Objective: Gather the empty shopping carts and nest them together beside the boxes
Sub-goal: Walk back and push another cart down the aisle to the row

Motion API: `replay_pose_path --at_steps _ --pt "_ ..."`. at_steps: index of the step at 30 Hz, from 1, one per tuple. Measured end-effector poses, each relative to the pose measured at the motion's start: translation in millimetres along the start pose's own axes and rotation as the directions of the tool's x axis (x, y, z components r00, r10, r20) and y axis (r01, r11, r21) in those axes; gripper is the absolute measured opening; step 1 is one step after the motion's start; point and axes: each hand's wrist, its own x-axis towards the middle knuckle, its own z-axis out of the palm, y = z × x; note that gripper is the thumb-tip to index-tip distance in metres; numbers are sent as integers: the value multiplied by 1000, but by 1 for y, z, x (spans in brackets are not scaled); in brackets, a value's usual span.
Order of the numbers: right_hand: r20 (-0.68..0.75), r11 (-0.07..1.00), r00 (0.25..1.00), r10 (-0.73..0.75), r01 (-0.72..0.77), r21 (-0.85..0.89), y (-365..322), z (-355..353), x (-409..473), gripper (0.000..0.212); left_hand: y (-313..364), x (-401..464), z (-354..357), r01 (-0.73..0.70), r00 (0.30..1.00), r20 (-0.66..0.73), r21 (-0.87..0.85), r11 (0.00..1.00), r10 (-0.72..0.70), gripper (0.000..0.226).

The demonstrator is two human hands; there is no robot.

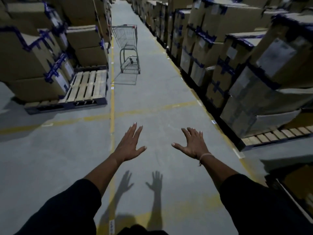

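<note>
Hands: L (129, 146) + R (192, 146) splayed, empty; cart (127, 48) far ahead, boxes (237, 53) flanking.

- Your left hand (129, 145) and right hand (192, 145) hang side by side over the floor (160, 99).
- The cart (127, 48) stands well ahead of you in the aisle.
- Boxes (237, 56) line both sides.
- A pallet (86, 85) lies left of the cart.
</note>
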Motion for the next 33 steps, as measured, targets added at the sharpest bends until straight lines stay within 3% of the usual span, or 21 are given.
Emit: replay_pose_path --at_steps 14,20,33 --pt "107 996 993 -57 64 -62 -40 13 333 122 -195 240 -28 137 990 19 14 991 -137 97" --pt "56 999 998 -38 38 13 -66 4 476 125 -271 361 -70 110 991 62 93 990 -116 97" --pt "52 998 997 -51 48 49 -41 -1 805 135 -406 641 -89 133 989 53 101 986 -139 96"
